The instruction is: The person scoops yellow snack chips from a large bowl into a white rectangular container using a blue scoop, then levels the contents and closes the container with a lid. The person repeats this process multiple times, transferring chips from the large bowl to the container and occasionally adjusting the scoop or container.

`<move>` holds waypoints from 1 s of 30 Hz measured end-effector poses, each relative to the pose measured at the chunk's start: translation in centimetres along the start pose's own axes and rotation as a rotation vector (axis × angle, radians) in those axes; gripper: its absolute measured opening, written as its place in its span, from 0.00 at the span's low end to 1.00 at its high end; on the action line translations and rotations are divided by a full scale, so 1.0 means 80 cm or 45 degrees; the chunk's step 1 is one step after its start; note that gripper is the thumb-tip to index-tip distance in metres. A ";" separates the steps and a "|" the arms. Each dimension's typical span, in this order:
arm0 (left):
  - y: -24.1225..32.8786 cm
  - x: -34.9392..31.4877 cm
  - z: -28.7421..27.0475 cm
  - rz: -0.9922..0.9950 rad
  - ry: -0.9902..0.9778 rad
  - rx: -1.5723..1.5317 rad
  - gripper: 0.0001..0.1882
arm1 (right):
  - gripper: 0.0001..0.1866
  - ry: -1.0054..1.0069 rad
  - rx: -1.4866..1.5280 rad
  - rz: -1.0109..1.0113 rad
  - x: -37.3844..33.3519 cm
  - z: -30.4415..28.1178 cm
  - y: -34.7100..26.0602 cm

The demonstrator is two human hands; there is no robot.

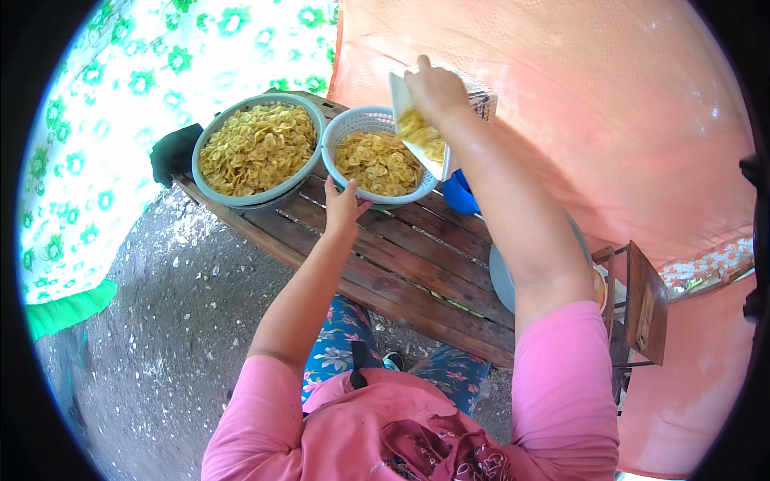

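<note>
My right hand (437, 94) grips a white box-like container (445, 167), tilted beside the right rim of a pale perforated plastic basket (362, 119). Yellow chips (420, 135) lie inside the tipped container. More round, thin chips, looking like banana chips (377, 163), partly fill the basket. My left hand (342, 210) has its fingers at the basket's near rim, steadying it; the tips are partly hidden there. Left of the basket, a wide grey-green basin (210, 192) is heaped with the same kind of chips (261, 148).
Everything stands on a slatted wooden table (401, 256). A blue vessel (459, 195) sits below the container. At the right, my arm partly covers a grey round basin (501, 276), near a wooden chair-like frame (646, 305). A black cloth (175, 152) lies at the table's left end.
</note>
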State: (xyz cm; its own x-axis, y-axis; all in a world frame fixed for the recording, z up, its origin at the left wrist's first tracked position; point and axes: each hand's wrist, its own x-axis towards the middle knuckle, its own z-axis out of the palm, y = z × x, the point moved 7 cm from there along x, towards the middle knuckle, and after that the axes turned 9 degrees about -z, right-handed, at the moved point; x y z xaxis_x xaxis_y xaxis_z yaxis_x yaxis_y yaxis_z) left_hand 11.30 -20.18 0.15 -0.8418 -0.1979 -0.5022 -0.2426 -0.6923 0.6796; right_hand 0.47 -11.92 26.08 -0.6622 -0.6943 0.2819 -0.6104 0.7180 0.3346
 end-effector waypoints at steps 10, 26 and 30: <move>0.006 -0.001 0.001 -0.023 -0.082 -0.003 0.29 | 0.11 0.099 -0.296 -0.349 0.007 0.010 -0.077; 0.004 0.001 0.000 -0.011 -0.083 -0.046 0.32 | 0.17 0.075 -0.217 -0.427 -0.038 0.009 -0.072; 0.003 0.003 -0.002 -0.019 -0.100 -0.048 0.33 | 0.10 0.101 -0.205 -0.381 -0.051 0.019 -0.057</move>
State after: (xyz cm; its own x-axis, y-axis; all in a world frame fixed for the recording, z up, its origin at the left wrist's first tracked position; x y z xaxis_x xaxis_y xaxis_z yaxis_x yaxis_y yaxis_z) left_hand 11.12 -20.50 0.15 -0.8738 -0.1336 -0.4675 -0.2380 -0.7208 0.6510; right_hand 5.30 -12.26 22.06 -0.4246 -0.8791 0.2165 -0.6918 0.4693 0.5488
